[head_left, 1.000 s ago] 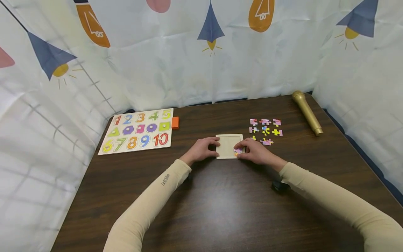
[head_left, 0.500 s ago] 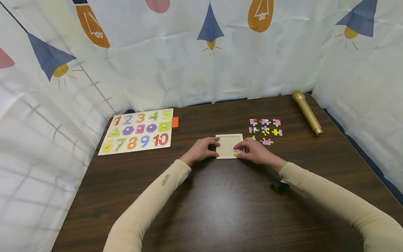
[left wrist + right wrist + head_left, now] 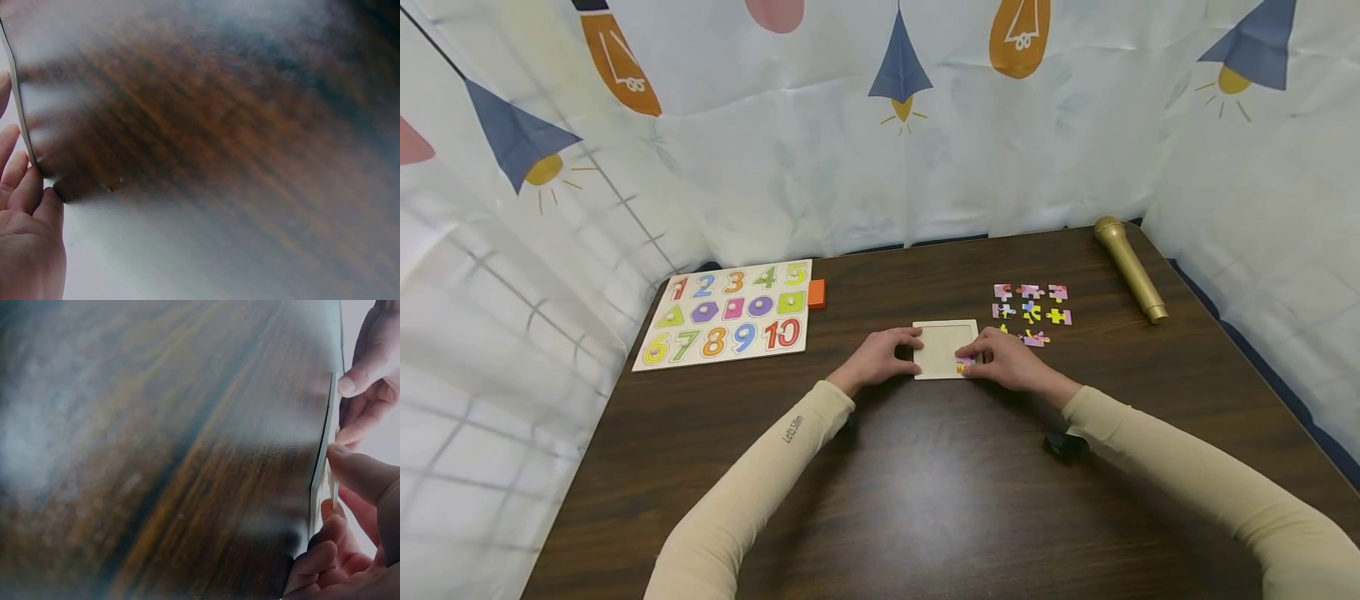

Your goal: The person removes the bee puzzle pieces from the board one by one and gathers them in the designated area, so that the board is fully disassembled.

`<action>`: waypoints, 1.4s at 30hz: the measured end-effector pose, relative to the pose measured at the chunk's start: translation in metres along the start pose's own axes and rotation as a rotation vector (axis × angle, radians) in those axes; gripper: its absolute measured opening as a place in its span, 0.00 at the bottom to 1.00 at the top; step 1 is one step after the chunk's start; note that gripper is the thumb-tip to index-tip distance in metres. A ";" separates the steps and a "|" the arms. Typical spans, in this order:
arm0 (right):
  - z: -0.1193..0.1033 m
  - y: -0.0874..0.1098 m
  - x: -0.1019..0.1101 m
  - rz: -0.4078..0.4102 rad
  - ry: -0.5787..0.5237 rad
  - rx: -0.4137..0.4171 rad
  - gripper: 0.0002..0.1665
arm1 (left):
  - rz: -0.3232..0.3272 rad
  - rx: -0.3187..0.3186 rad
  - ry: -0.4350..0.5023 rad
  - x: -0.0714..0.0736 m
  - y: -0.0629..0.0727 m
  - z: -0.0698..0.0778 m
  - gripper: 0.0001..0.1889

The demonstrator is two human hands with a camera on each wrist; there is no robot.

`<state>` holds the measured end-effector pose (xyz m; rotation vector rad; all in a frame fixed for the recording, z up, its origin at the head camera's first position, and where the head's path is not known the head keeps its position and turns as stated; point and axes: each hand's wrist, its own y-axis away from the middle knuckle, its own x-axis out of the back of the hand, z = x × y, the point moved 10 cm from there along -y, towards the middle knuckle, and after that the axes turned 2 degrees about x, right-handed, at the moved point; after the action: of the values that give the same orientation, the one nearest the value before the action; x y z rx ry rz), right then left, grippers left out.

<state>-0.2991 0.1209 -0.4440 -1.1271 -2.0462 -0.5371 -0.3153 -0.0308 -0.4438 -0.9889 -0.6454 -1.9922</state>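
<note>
In the head view, a pale square wooden puzzle tray (image 3: 936, 342) lies mid-table. My left hand (image 3: 880, 358) holds its left edge, thumb at the near corner and fingers farther up; the left wrist view shows this hand (image 3: 28, 231) only partly. My right hand (image 3: 1009, 360) pinches a small pink-and-yellow jigsaw piece (image 3: 962, 365) over the tray's near right corner. From the right wrist, the thin edge of this piece (image 3: 334, 487) shows between thumb and fingers; whether it lies flat in the recess cannot be told. Several loose jigsaw pieces (image 3: 1032, 312) lie in rows beyond my right hand.
A number-and-shape board (image 3: 722, 315) sits at the back left, with an orange block (image 3: 817, 294) by its right edge. At the back right lies a gold microphone-shaped object (image 3: 1131, 269). A printed curtain (image 3: 820, 150) hangs behind the dark wooden table (image 3: 917, 500).
Both hands stay nearly in place at the tray. The pinched piece shows only a slight shift at the near right corner.
</note>
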 end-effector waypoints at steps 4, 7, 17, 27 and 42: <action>0.001 0.001 0.001 0.003 -0.002 -0.008 0.19 | 0.005 -0.002 0.004 -0.001 -0.001 0.000 0.21; 0.004 0.002 0.003 0.007 -0.001 -0.018 0.19 | 0.012 -0.004 0.006 -0.002 -0.002 0.000 0.21; 0.021 0.013 0.024 0.094 -0.028 -0.077 0.20 | 0.017 -0.033 0.004 -0.003 -0.005 0.004 0.22; 0.056 0.036 0.060 0.182 -0.045 -0.174 0.23 | 0.013 -0.039 0.006 -0.004 -0.006 0.004 0.22; 0.116 0.076 0.095 0.212 0.059 -0.314 0.25 | 0.017 -0.035 0.011 0.000 -0.001 -0.004 0.22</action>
<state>-0.3135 0.2886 -0.4463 -1.4738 -1.8039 -0.7925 -0.3177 -0.0338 -0.4463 -1.0002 -0.5964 -1.9991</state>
